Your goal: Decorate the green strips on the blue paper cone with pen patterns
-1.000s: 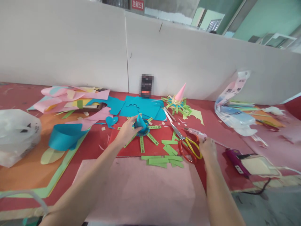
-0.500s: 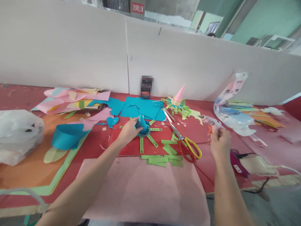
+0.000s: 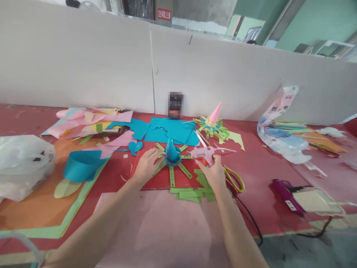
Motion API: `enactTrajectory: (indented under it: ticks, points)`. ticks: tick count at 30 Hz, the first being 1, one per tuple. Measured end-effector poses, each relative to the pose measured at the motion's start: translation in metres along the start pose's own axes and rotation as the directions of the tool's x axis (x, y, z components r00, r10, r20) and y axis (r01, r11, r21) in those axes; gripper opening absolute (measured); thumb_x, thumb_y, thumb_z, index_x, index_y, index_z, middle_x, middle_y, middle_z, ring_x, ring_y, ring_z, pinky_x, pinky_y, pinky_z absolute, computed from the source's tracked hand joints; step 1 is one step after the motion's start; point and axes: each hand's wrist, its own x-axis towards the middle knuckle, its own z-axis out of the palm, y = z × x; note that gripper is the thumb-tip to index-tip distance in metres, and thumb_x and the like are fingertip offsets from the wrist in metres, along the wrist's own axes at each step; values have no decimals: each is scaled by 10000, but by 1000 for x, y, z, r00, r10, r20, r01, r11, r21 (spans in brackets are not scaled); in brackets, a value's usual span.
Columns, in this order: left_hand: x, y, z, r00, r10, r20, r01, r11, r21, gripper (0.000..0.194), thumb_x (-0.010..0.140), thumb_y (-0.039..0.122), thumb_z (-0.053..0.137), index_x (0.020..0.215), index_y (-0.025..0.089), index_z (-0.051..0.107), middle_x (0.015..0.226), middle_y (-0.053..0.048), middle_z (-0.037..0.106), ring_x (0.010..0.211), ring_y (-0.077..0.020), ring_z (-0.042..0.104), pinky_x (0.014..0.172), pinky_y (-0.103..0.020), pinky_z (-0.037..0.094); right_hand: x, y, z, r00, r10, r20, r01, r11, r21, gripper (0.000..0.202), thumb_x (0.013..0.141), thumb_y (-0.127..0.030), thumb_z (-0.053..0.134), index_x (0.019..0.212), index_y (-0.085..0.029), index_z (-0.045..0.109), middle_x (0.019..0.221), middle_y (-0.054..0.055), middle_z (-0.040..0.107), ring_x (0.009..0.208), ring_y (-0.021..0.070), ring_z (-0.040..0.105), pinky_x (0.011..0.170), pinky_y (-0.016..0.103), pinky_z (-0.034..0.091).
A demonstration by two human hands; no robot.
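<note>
A blue paper cone (image 3: 171, 150) stands in a ringed base, with patterned green paper strips (image 3: 172, 176) spreading out from it like rays. My left hand (image 3: 149, 163) is at the left side of this piece, thumb and fingers closed on the base's edge. In my right hand (image 3: 213, 173) is a pink hot glue gun (image 3: 203, 152), its nozzle pointing left, close to the base's right side. The piece rests on a red sheet (image 3: 156, 182). Plain green paper strips (image 3: 192, 193) lie just below it, partly behind my right wrist.
Scissors (image 3: 235, 178) lie partly hidden by my right hand. A pink-coned piece (image 3: 214, 113) stands behind, beside blue paper sheets (image 3: 173, 130). At left are a blue paper loop (image 3: 82, 163) and a white plastic bag (image 3: 25, 163); at right, a purple power strip (image 3: 287, 197) and cable.
My right hand has brought the glue gun leftward from the right side to the blue cone piece. My left hand has shifted from the cone down to the base's left edge.
</note>
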Motion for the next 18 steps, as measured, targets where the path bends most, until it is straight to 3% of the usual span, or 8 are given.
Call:
enactTrajectory:
  ticks: [4, 9, 18]
  points:
    - [1, -1, 5, 993, 72, 94, -73, 997, 11, 188, 879, 338, 489, 925, 215, 624, 927, -47, 669, 878, -175, 608, 808, -315, 468, 0, 7, 13, 999, -24, -24, 25, 999, 31, 566, 614, -636, 607, 960, -220, 442, 750, 25, 584, 637, 221, 561, 577, 300, 392]
    - [-2, -1, 9, 975, 122, 187, -131, 991, 37, 184, 885, 331, 486, 928, 214, 622, 949, -37, 675, 873, -177, 615, 813, -325, 460, 0, 4, 6, 1000, 23, -14, -22, 997, 72, 515, 618, -598, 623, 919, -229, 426, 730, -1, 548, 642, 200, 548, 570, 284, 391]
    - [-1, -6, 12, 956, 142, 257, -148, 989, 6, 191, 902, 301, 451, 916, 196, 609, 964, -49, 657, 889, -162, 611, 816, -302, 467, -2, -1, 1, 999, 40, -13, -39, 993, 116, 498, 610, -564, 629, 913, -224, 426, 741, 5, 546, 650, 199, 542, 579, 290, 389]
